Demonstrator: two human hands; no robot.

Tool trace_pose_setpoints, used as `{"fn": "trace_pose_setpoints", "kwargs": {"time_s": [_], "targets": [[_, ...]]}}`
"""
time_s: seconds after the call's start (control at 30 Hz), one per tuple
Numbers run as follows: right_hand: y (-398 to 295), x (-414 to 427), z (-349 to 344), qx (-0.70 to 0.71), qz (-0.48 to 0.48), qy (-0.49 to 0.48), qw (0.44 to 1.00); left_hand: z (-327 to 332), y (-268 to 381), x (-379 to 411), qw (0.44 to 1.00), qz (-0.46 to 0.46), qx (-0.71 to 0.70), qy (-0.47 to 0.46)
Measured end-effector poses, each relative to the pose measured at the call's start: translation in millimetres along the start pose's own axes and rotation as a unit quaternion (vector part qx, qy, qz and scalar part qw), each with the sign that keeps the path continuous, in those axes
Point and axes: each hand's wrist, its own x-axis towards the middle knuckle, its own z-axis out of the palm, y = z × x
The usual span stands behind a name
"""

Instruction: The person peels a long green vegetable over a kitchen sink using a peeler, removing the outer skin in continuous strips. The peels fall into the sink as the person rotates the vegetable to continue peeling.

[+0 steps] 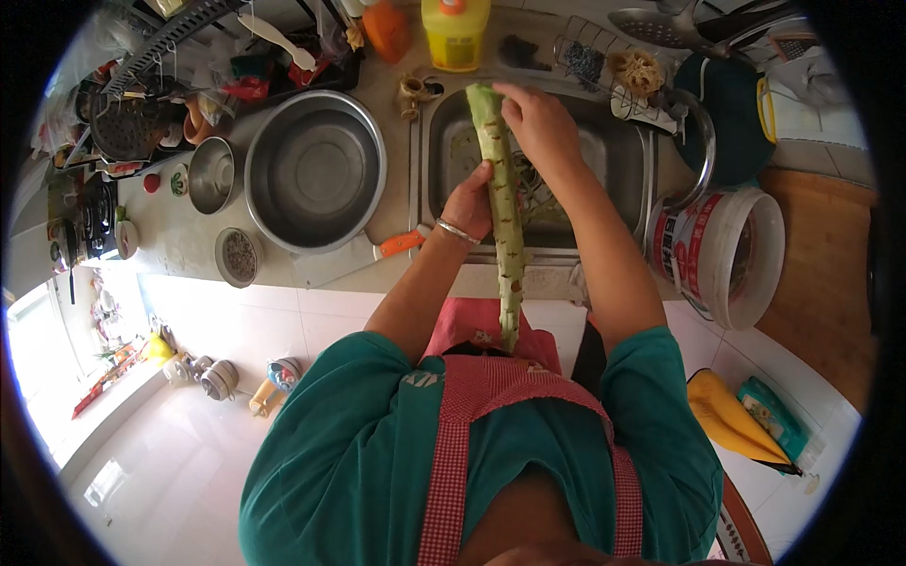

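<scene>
A long, pale green celtuce stem, dotted with leaf scars, slants from over the sink down to the front of my apron. My left hand, with a silver bangle on the wrist, grips the stem around its middle, thumb on top. Up at the broad far end, my right hand has its index fingertip against the stem's edge while the other fingers curl in. Whether it pinches anything is hidden. Beneath both hands is the stainless steel sink, with scraps of greens lying in it.
Left of the sink stand a large metal basin and a smaller metal bowl. A cleaver with an orange handle lies near the counter's front edge. On the right are the curved faucet and a white plastic bucket.
</scene>
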Motion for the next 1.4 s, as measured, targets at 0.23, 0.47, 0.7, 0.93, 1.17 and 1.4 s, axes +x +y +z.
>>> {"fn": "trace_pose_setpoints", "kwargs": {"time_s": [0.23, 0.47, 0.7, 0.93, 1.17, 1.4], "targets": [[-8, -23, -3, 0.005, 0.046, -0.053, 0.998, -13, -8, 8, 1.0, 0.01, -0.028, 0.005], [-2, -47, 3, 0.01, 0.107, -0.045, 0.993, -21, -18, 10, 1.0, -0.003, -0.008, 0.014], [-11, -96, 0, 0.002, 0.148, -0.115, 0.982, -31, -17, 24, 0.995, 0.015, -0.07, 0.074], [-2, -163, 10, 0.024, 0.115, -0.131, 0.984, -29, -9, 21, 0.994, 0.007, -0.028, 0.109], [15, -186, -40, 0.224, 0.177, -0.082, 0.955, -39, 1, 27, 0.991, 0.027, 0.008, 0.131], [142, -141, 41, 0.207, 0.275, -0.163, 0.925, -25, -1, 27, 0.998, -0.014, -0.013, 0.062]]}}
